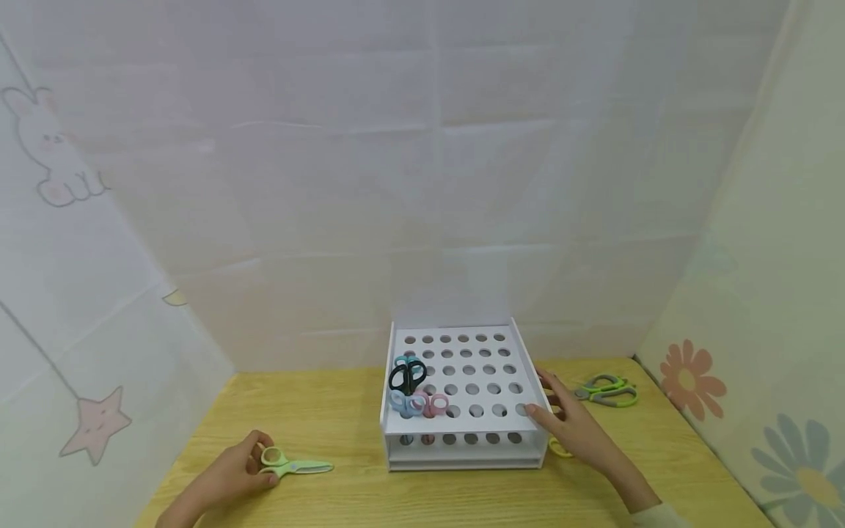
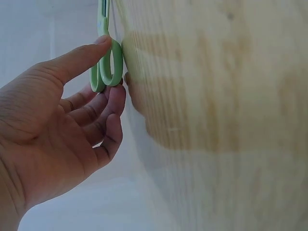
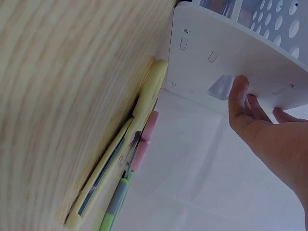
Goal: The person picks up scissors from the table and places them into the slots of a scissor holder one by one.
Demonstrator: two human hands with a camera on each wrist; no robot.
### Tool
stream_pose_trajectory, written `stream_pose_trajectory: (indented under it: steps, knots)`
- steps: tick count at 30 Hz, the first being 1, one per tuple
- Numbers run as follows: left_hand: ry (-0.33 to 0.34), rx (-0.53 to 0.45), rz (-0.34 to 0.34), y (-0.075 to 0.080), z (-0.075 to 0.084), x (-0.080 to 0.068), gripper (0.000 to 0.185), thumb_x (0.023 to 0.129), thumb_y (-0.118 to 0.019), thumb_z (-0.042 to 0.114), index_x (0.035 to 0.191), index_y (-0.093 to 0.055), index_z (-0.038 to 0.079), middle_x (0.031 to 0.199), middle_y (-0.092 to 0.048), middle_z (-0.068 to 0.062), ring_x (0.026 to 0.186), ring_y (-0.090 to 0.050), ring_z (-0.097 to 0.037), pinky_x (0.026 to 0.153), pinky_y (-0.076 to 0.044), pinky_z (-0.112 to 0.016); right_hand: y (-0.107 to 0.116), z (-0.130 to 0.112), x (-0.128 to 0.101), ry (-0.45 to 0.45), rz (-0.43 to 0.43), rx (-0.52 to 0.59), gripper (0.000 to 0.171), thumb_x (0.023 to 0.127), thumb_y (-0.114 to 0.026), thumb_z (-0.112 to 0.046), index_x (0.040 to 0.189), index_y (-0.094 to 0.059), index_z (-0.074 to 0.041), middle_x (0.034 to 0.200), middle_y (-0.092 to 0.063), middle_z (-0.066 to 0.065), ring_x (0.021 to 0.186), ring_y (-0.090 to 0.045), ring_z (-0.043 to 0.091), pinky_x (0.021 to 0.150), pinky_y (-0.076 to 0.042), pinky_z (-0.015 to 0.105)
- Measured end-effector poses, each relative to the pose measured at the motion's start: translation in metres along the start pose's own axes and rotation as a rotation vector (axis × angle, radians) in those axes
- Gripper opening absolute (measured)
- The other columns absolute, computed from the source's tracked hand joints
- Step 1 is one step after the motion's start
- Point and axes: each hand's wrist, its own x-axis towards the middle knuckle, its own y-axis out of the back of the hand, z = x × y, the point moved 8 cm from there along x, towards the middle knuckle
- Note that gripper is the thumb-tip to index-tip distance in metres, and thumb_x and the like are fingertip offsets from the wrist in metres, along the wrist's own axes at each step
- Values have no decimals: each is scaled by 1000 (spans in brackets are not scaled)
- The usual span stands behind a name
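A pair of light green scissors (image 1: 300, 466) lies low over the table at the left, blades pointing right. My left hand (image 1: 232, 469) pinches its handles, thumb on one side in the left wrist view and curled fingers behind. The white rack (image 1: 462, 464) with rows of round holes stands at the centre. Black scissors (image 1: 407, 375), blue scissors (image 1: 405, 405) and pink scissors (image 1: 432, 412) stand in its left holes, handles up, with a teal pair behind. Against the rack's right wall rests my right hand (image 1: 581, 433), one digit over the top edge and relaxed fingers along the outside.
Right of the rack, green-and-grey scissors (image 1: 614, 396) lie on the wooden table (image 1: 317, 403). Yellow scissors (image 3: 153, 86) lie beside the rack, with pink-handled scissors (image 3: 144, 144) behind them. A pale sheet (image 1: 297, 220) hangs at the back, with printed sheets on both sides.
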Motion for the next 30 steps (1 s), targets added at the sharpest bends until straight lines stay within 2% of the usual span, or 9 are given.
stream_pose_trajectory:
  steps: [6, 9, 13, 18, 24, 30]
  knots:
    - [48, -115, 3, 0, 0, 0, 51, 92, -79, 21, 126, -49, -4, 93, -58, -8, 74, -59, -16, 63, -52, -30, 1, 2, -1, 1, 3, -13, 76, 101, -67, -33, 162, -25, -18, 152, -39, 20, 120, -54, 37, 84, -54, 35]
    - [88, -199, -10, 2, 1, 1, 51, 95, -75, 20, 130, -51, -6, 98, -59, -10, 81, -61, -21, 66, -54, -32, 0, 3, -2, -2, 7, -7, 76, 100, -67, -34, 162, -25, -20, 152, -39, 18, 120, -54, 36, 84, -54, 34]
    - [103, -243, -10, 9, 14, 3, 46, 98, -71, 22, 132, -56, -6, 106, -62, -11, 92, -62, -27, 73, -55, -35, 1, 2, -1, -3, 10, -4, 76, 100, -68, -34, 162, -25, -21, 151, -40, 17, 120, -55, 35, 83, -54, 34]
    - [96, -227, 26, 17, 38, 3, 38, 98, -71, 23, 125, -64, -2, 105, -66, -10, 92, -63, -28, 75, -57, -41, 1, -1, -1, 7, 5, -10, 76, 101, -67, -32, 162, -25, -18, 151, -40, 19, 119, -55, 35, 82, -54, 34]
    - [44, -124, 135, 21, 68, 2, 33, 96, -74, 25, 119, -69, 2, 102, -68, -3, 88, -64, -17, 72, -55, -31, 2, -3, -2, 9, 12, -3, 76, 100, -68, -31, 162, -25, -18, 152, -39, 20, 120, -55, 36, 82, -54, 34]
    - [39, -71, 254, 21, 82, 7, 33, 94, -76, 30, 118, -71, 8, 102, -67, 2, 89, -63, -12, 74, -54, -29, 1, -1, -3, 4, 7, 4, 76, 100, -69, -33, 161, -27, -18, 152, -39, 20, 121, -54, 37, 84, -54, 35]
